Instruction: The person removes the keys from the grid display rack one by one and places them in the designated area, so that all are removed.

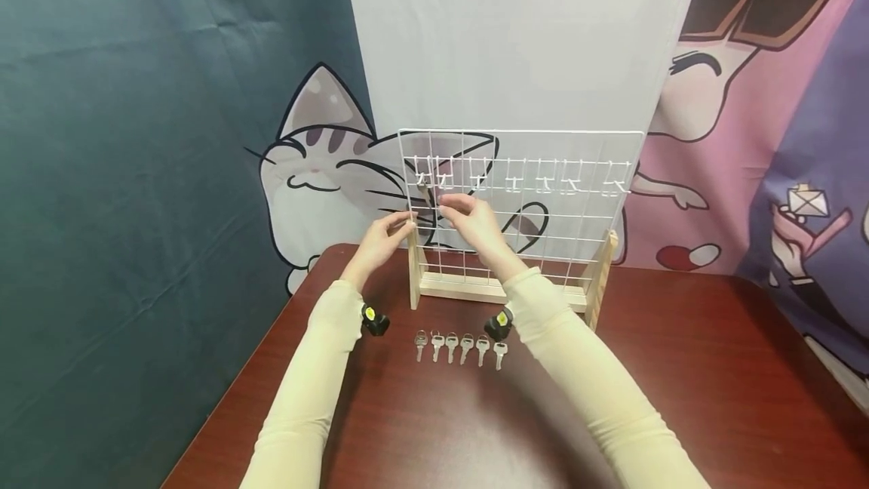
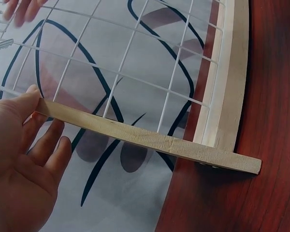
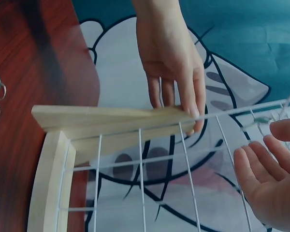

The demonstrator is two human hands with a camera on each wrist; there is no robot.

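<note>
My left hand point(image 1: 382, 238) grips the upper end of the left wooden post point(image 1: 413, 274) of a white wire grid rack point(image 1: 519, 130). In the left wrist view the thumb lies on one side of the post point(image 2: 150, 137) and the fingers curl behind it. A silver key point(image 1: 424, 189) hangs from the leftmost hook on the grid. To the right of that key is my right hand point(image 1: 475, 226), its fingers loosely bent. A gap shows between this hand point(image 3: 275, 179) and the key point(image 3: 265, 120) in the right wrist view.
Several silver keys point(image 1: 451, 347) lie in a row on the dark red table point(image 1: 434, 429) before the rack. More white hooks point(image 1: 514, 184) line the grid's upper part. A wooden base bar point(image 1: 468, 289) joins the posts. Printed curtains point(image 1: 523, 36) hang behind.
</note>
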